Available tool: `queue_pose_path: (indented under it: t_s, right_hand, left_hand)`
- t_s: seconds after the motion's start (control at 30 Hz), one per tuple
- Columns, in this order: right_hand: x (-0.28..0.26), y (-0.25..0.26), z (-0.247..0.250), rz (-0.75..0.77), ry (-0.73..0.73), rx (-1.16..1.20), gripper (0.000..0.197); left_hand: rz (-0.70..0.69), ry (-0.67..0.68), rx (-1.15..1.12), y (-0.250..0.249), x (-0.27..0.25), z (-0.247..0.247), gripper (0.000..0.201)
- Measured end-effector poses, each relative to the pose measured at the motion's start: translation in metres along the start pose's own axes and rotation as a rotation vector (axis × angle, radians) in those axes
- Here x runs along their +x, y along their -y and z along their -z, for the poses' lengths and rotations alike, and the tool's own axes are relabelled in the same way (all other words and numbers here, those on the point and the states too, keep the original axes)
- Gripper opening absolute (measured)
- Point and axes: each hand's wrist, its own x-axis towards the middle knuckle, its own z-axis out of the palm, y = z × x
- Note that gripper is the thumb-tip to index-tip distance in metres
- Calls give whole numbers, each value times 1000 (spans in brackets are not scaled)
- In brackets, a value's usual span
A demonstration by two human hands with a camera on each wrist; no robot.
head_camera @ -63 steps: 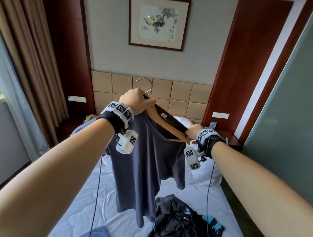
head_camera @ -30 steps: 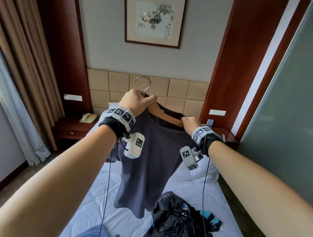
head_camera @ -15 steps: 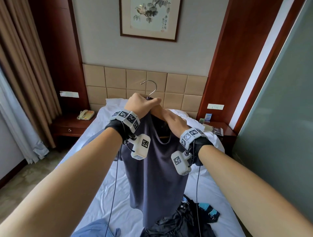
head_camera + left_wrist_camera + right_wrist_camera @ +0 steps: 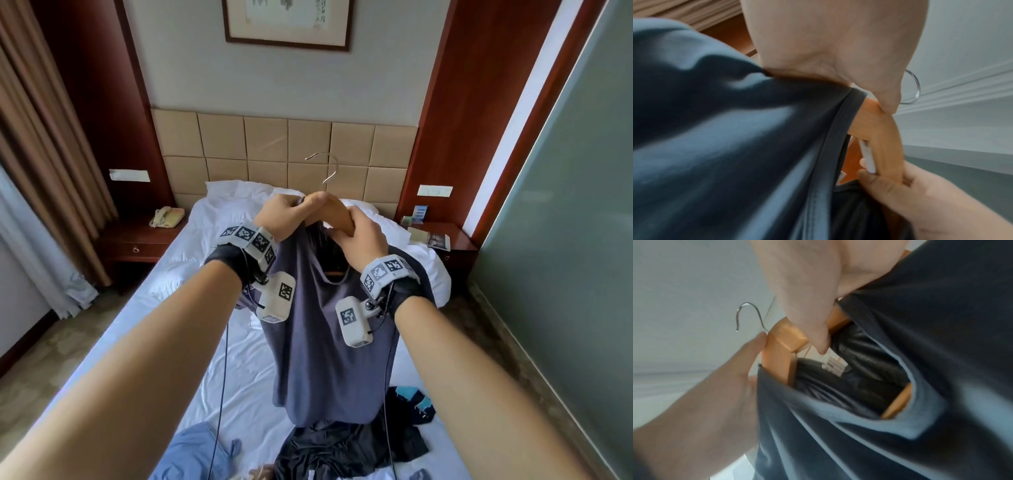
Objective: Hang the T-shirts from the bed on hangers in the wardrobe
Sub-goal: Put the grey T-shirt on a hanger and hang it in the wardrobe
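A dark grey-blue T-shirt (image 4: 325, 342) hangs on a wooden hanger (image 4: 337, 214), held up over the bed. The hanger's metal hook (image 4: 329, 168) stands free above my hands. My left hand (image 4: 291, 214) grips the top of the hanger together with the shirt's left shoulder; in the left wrist view its thumb presses the wood (image 4: 881, 129). My right hand (image 4: 359, 240) grips the hanger's right arm close to the neck opening, fingers curled round the wood (image 4: 785, 339). The collar (image 4: 920, 402) gapes open around the hanger. Both hands are nearly touching.
Below lies the bed with a white sheet (image 4: 171, 308). On it are a black garment (image 4: 349, 448), a blue garment (image 4: 198, 452) and a teal-striped item (image 4: 414, 401). Nightstands flank the bed, a phone (image 4: 166, 217) on the left one. A frosted glass wall (image 4: 565, 240) runs along the right.
My right hand has slid from the hanger's right end up to the neck, beside my left hand. The shirt now covers the hanger's right arm and hangs straighter.
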Motion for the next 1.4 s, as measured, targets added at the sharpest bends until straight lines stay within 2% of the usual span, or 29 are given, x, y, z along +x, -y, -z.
queue_pose_path:
  t_s: [0.13,0.27,0.47,0.67,0.83,0.93,1.03,1.17,1.23,1.33,1.4]
  right_hand:
    - [0,-19,14,-55,-61,-8,26]
    - [-10,-37,26,-94,-72,-11,26]
    - [-31,-70,40,-200,-127,20,36]
    - [-50,-103,58,-260,-195,30,33]
    - [-67,-124,66,-328,-275,38,33]
    - [-73,-130,66,-356,-286,34,31]
    - [-79,-130,63,-388,-276,39,30]
    - [-82,-117,55,-419,-263,28,29]
    - [-82,-107,47,-412,-261,10,29]
    - [-82,-91,35,-370,-260,-13,28]
    - [-83,-79,28,-351,-263,-19,29]
  left_hand:
    - [70,44,100,4,-6,-13,90]
    - [144,23,166,5,-15,-29,80]
    - [216,-8,199,15,-33,-54,51]
    - [322,-89,203,25,-59,-76,48]
    - [402,-164,67,27,-82,-98,37]
    - [432,-228,-69,30,-96,-105,24]
    - [481,-320,-246,35,-112,-105,21]
    - [598,-294,-515,47,-127,-88,8]
    - [601,-283,-539,57,-132,-76,6]
    - [540,-357,-494,69,-136,-59,11]
    - [563,-397,-524,80,-137,-48,12]
